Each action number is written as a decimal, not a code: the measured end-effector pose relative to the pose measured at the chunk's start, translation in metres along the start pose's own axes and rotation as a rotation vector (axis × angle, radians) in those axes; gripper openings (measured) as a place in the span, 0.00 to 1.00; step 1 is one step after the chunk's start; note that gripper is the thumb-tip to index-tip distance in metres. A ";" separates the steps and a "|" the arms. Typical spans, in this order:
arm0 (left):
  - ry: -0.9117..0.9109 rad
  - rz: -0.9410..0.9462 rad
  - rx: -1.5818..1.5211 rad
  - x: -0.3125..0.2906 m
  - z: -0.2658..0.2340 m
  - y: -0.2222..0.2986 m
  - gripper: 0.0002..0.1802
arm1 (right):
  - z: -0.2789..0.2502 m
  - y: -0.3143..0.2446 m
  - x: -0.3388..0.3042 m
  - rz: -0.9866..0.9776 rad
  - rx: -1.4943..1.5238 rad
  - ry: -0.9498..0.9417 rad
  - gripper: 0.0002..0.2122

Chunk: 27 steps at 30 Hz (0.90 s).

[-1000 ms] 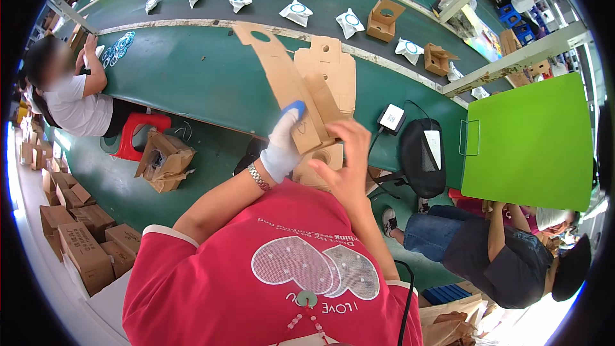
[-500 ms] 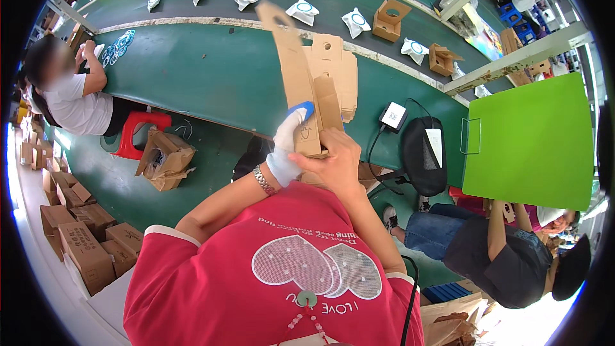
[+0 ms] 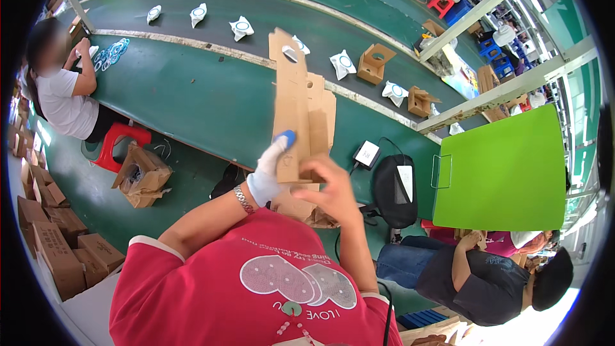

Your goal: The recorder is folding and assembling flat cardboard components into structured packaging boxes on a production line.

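Note:
My left hand [image 3: 268, 172], in a white glove with blue fingertips, grips a partly folded brown cardboard box [image 3: 291, 106] near its lower end. A long flap with a round hole rises from the box toward the conveyor. My bare right hand [image 3: 334, 191] is at the box's lower end, slightly blurred, its thumb and fingers apart; whether they touch the cardboard is hard to tell. Behind the held box, flat cardboard blanks [image 3: 328, 115] lie on the green table [image 3: 192, 99].
White wrapped packets [image 3: 241, 27] and open cardboard boxes [image 3: 373, 64] stand on the dark conveyor. A black mesh bag [image 3: 387, 202], a small white-topped device [image 3: 367, 154] and a green board [image 3: 503, 173] are at right. Co-workers sit left and right; cartons [image 3: 64, 259] stand lower left.
The held box has turned more upright, its top flap swinging right. My right hand has loosened from the lower end, its fingers spreading. My view has shifted, so the surroundings appear farther left.

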<state>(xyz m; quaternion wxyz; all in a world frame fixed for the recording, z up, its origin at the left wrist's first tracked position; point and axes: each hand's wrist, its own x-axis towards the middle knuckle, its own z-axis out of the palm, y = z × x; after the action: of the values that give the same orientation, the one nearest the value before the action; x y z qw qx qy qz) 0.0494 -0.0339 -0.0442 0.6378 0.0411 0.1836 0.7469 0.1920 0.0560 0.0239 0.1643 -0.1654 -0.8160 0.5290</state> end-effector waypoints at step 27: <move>0.124 0.091 1.027 -0.061 -0.003 0.029 0.18 | 0.074 0.036 -0.020 0.200 0.314 0.530 0.10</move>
<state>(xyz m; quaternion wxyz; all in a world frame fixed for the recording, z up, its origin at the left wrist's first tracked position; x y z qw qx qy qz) 0.0322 -0.0975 -0.0263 0.4902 0.3124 0.5621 0.5884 0.1802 0.0015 -0.0394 0.3419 -0.3492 -0.6329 0.6005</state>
